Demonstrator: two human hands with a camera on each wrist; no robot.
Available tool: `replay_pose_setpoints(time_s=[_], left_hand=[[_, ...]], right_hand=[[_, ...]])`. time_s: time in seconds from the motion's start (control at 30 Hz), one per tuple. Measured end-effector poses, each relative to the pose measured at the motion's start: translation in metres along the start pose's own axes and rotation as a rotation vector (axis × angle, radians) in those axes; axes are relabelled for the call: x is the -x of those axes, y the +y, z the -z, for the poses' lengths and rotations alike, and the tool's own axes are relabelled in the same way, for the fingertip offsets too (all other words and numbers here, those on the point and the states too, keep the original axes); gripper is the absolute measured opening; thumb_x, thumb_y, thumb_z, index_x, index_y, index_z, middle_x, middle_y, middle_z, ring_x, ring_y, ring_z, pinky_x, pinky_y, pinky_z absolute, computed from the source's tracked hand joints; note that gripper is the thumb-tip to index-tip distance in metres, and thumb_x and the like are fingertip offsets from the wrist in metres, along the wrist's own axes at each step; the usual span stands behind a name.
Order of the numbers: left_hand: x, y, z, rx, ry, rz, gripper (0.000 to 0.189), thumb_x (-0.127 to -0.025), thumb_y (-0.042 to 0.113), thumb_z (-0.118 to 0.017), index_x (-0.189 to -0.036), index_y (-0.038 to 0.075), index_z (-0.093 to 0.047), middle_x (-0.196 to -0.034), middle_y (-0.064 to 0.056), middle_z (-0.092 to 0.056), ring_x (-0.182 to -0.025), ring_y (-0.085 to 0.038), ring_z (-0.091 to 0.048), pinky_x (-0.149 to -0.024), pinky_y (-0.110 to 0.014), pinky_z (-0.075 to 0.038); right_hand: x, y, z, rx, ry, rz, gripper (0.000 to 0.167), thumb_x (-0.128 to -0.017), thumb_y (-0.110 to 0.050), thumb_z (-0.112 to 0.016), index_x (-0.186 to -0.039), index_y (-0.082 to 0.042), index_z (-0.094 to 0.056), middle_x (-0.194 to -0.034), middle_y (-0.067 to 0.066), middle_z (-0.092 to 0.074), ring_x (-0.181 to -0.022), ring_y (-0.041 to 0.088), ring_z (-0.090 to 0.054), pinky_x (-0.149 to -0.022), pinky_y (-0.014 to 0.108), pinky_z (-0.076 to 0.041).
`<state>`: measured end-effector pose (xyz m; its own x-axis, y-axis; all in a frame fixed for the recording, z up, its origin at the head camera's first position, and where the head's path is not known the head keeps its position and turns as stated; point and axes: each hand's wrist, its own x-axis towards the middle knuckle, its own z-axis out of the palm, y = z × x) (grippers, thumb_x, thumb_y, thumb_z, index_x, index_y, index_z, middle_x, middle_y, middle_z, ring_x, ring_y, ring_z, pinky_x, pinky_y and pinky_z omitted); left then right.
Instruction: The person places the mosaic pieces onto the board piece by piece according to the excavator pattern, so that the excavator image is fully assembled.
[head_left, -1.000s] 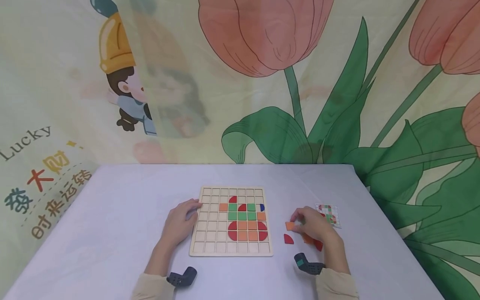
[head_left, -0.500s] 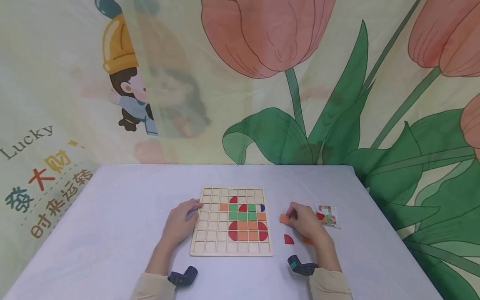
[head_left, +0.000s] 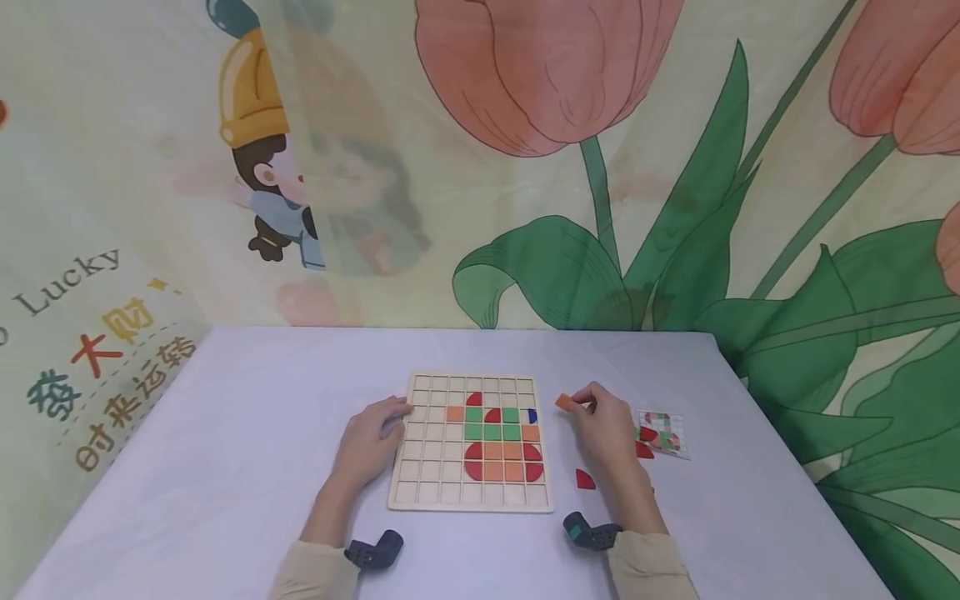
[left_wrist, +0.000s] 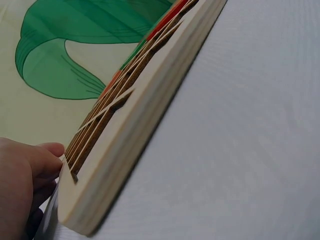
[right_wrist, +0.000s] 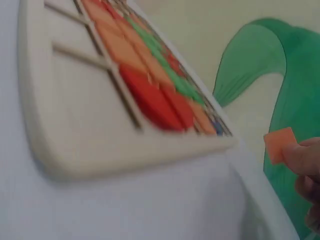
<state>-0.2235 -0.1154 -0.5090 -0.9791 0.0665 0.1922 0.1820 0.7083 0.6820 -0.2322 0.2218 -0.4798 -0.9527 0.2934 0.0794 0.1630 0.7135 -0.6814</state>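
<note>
A wooden grid board (head_left: 435, 496) lies on the table, with orange and green square tiles, red quarter-round tiles and a blue tile set in its cells. My left hand (head_left: 369, 443) rests at the board's left edge, fingertips touching the frame; in the left wrist view the hand (left_wrist: 27, 175) is at the board's corner. My right hand (head_left: 606, 423) pinches an orange square tile (head_left: 563, 402) between thumb and fingertips, just right of the board. The right wrist view shows that tile (right_wrist: 280, 145) held up by one side.
A red quarter-round tile (head_left: 585, 479) lies below the right hand. More red tiles (head_left: 645, 450) lie beside a small printed pattern card (head_left: 667, 433) at the right, partly behind the hand. A patterned cloth (head_left: 375, 292) hangs behind the white table (head_left: 300, 375).
My right hand has carried the orange tile away from the loose pieces, up and left toward the board. The left hand keeps its place at the board's edge. The head view has shifted slightly.
</note>
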Motion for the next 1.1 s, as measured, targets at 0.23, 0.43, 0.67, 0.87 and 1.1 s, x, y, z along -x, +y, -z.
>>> replay_pose_setpoints(time_s=[0.23,0.43,0.67,0.87,1.1], left_hand=[[0.000,0.000,-0.002,-0.013,-0.006,-0.005,0.030,-0.091,0.015,-0.057,-0.120,0.013,-0.064,-0.137,-0.009,-0.055,-0.133,-0.030,-0.045,-0.113,-0.051,-0.031],[0.004,-0.004,-0.001,-0.016,-0.017,0.019,0.030,-0.091,0.016,-0.057,-0.120,0.014,-0.064,-0.138,-0.008,-0.055,-0.134,-0.030,-0.044,-0.114,-0.051,-0.030],[0.005,-0.006,-0.004,-0.011,-0.015,0.033,0.030,-0.092,0.018,-0.055,-0.121,0.015,-0.063,-0.139,-0.007,-0.054,-0.135,-0.028,-0.043,-0.115,-0.051,-0.029],[0.005,-0.002,-0.002,-0.003,-0.013,0.040,0.030,-0.092,0.018,-0.056,-0.120,0.016,-0.064,-0.139,-0.006,-0.054,-0.135,-0.028,-0.043,-0.115,-0.051,-0.029],[0.002,0.000,-0.001,-0.016,0.001,0.023,0.030,-0.092,0.018,-0.056,-0.120,0.016,-0.064,-0.139,-0.006,-0.054,-0.135,-0.028,-0.043,-0.114,-0.052,-0.029]], right_hand=[[-0.005,-0.029,-0.015,-0.003,-0.083,0.101,0.009,-0.089,-0.022,-0.068,-0.093,-0.015,-0.064,-0.091,0.002,-0.066,-0.078,0.017,-0.052,-0.060,0.019,-0.046],[-0.013,-0.046,-0.043,0.036,-0.171,0.176,0.006,-0.088,-0.022,-0.069,-0.089,-0.017,-0.065,-0.082,-0.002,-0.065,-0.072,0.015,-0.051,-0.055,0.019,-0.044],[-0.014,-0.066,-0.060,0.120,-0.243,0.261,0.007,-0.088,-0.024,-0.069,-0.086,-0.020,-0.063,-0.079,-0.004,-0.065,-0.072,0.013,-0.054,-0.058,0.022,-0.047],[-0.016,-0.075,-0.064,0.203,-0.234,0.260,0.009,-0.087,-0.022,-0.069,-0.083,-0.017,-0.063,-0.075,-0.002,-0.064,-0.068,0.013,-0.054,-0.057,0.024,-0.047],[-0.020,-0.079,-0.063,0.235,-0.255,0.293,0.013,-0.087,-0.015,-0.069,-0.078,-0.015,-0.060,-0.071,-0.001,-0.059,-0.069,0.015,-0.053,-0.057,0.024,-0.045]])
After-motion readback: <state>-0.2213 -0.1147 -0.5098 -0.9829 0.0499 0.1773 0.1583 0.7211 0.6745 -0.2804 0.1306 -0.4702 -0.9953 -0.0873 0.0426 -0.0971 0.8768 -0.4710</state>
